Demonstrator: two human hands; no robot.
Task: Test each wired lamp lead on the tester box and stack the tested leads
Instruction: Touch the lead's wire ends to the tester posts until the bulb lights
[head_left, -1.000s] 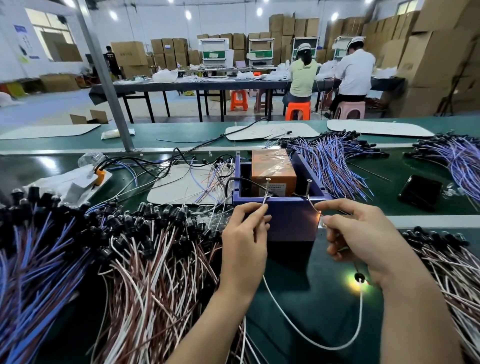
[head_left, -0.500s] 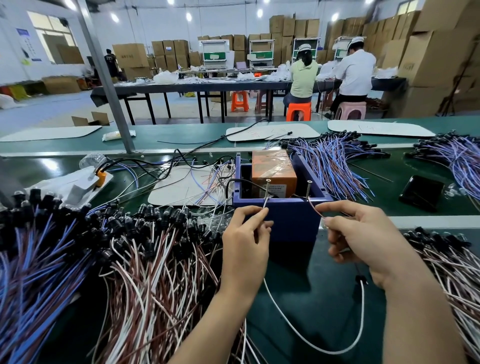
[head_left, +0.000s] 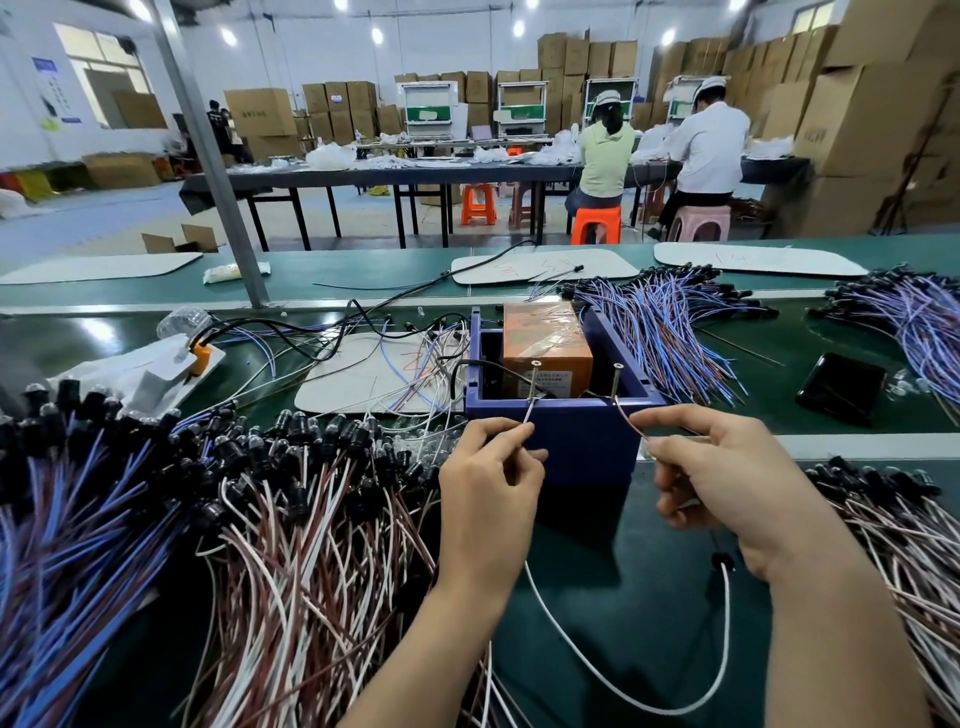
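1. A lamp lead (head_left: 628, 693) is looped over the table (head_left: 571, 597) between the wrists.
2. Its white end is pinched by the left hand (head_left: 488, 499) and its brown end by the right hand (head_left: 727, 483), each raised to a screw on the tester box (head_left: 561, 441).
3. The left wrist is crowded by a heap of brown-and-white leads (head_left: 291, 545).
4. Behind the box, blue-wired leads (head_left: 670, 332) and a flat black object (head_left: 839, 387) are laid.

The tester box (head_left: 561, 447) is smooth, matt blue plastic. Inside it an orange block (head_left: 545, 343) is wrapped in glossy, wrinkled clear film, and two bare metal screws (head_left: 533, 384) stand at its near rim. The counter (head_left: 597, 623) under the box is a shiny green belt. In front of the box, the lamp lead (head_left: 726, 623) has a smooth white plastic sheath. Left of the box, the heaped leads (head_left: 291, 545) wear dull black plastic caps.
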